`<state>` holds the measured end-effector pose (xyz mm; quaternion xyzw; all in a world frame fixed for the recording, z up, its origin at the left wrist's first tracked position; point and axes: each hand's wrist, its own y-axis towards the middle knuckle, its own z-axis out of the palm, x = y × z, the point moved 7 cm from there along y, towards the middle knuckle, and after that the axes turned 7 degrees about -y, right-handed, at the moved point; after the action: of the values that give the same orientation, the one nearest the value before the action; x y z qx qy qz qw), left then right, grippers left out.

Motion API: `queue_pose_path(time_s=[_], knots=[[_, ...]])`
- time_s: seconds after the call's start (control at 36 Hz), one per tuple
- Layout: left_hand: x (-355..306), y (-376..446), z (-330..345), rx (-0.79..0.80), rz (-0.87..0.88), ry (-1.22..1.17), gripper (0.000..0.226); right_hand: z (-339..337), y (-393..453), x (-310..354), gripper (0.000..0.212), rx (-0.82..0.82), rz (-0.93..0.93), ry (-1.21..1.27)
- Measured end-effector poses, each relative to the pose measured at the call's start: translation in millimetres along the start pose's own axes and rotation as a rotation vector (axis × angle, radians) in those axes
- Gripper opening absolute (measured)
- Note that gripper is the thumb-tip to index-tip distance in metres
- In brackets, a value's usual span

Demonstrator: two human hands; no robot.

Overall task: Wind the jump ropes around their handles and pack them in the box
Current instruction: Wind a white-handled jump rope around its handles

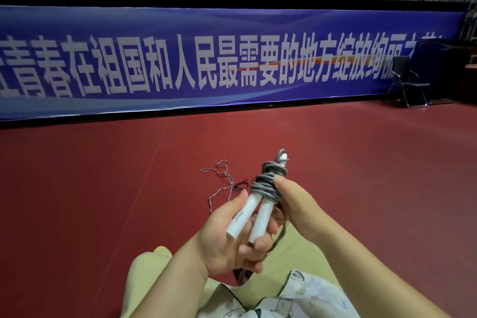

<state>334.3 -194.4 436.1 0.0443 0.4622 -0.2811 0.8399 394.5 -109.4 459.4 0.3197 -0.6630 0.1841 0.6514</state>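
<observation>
The left hand (227,242) grips two white cylindrical plastic jump-rope handles (249,217) side by side, tilted up and away from the person. The grey plastic rope (268,183) is coiled around their upper ends; the right hand (296,204) pinches that coil with thumb and fingers. A loose tail of rope hangs below the hands toward the lap. Beyond the hands, a thin twisted cord (219,183) lies on the red sports floor (103,188), which stretches wide and open to the blue banner wall (180,64). A black folding chair (407,80) stands far right by that wall.
</observation>
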Motion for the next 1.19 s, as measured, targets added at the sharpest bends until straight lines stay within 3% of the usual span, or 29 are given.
queue_pose_path(time_s=[0.06,0.44,0.61,0.81,0.89,1.19], knots=[[-4.9,-0.8,-3.6,-0.103,0.014,0.084,0.067,-0.2,-1.4,-0.9,0.06,0.03,0.003,-0.05],[-16.1,-3.5,-25.2,-0.529,0.124,0.435,0.062,-17.4,-2.1,-11.2,0.047,0.0,0.176,-0.311],[-24.8,-2.2,-37.9,-0.649,0.171,0.646,0.06,-30.4,-0.4,-19.1,0.053,-0.115,0.236,-0.422],[-37.4,-9.5,-48.4,-0.849,0.217,0.961,0.059,-34.5,0.6,-16.3,0.051,-0.203,0.167,-0.426],[-39.3,-12.3,-50.1,-0.878,0.217,1.033,0.051,-31.1,1.1,-16.9,0.051,-0.184,0.158,-0.445],[-46.7,-13.6,-60.7,-0.915,0.187,1.105,0.05,-23.5,-4.1,-11.2,0.052,-0.198,0.182,-0.523]])
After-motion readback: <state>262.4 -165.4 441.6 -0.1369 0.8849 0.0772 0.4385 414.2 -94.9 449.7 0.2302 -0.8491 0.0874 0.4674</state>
